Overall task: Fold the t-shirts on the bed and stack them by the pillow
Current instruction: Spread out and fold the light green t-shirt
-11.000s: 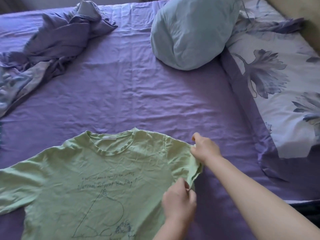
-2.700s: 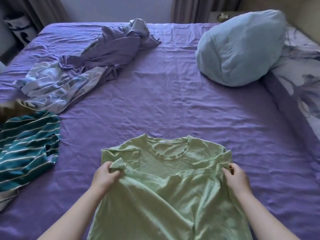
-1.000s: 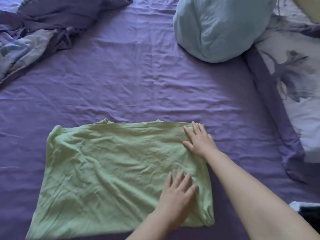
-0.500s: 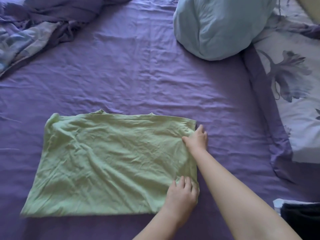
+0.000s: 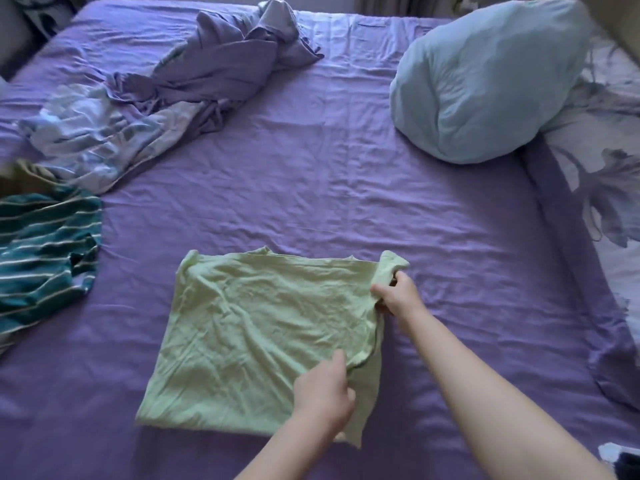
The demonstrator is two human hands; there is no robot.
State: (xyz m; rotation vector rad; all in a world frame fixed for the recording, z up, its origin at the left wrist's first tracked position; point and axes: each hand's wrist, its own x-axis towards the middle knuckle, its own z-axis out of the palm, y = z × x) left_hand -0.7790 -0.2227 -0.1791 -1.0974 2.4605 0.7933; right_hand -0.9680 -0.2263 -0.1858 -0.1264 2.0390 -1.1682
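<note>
A light green t-shirt [image 5: 256, 334], folded into a rough rectangle, lies on the purple bed sheet [image 5: 311, 188] in front of me. My right hand [image 5: 398, 294] grips its far right corner and holds that corner lifted off the sheet. My left hand [image 5: 323, 393] grips the near right edge, which is also raised. A teal t-shirt with white stripes [image 5: 41, 251] lies crumpled at the left edge. The light blue pillow [image 5: 485, 81] stands at the back right.
A crumpled purple and pale blue bedcover [image 5: 166, 95] lies at the back left. A floral pillowcase or cover [image 5: 606, 188] runs along the right side of the bed. A dark object [image 5: 623, 462] shows at the bottom right corner.
Both hands went from pressing flat on the shirt's right edge to gripping it and lifting it. The view has tilted up and widened, showing the striped shirt and the bedcover.
</note>
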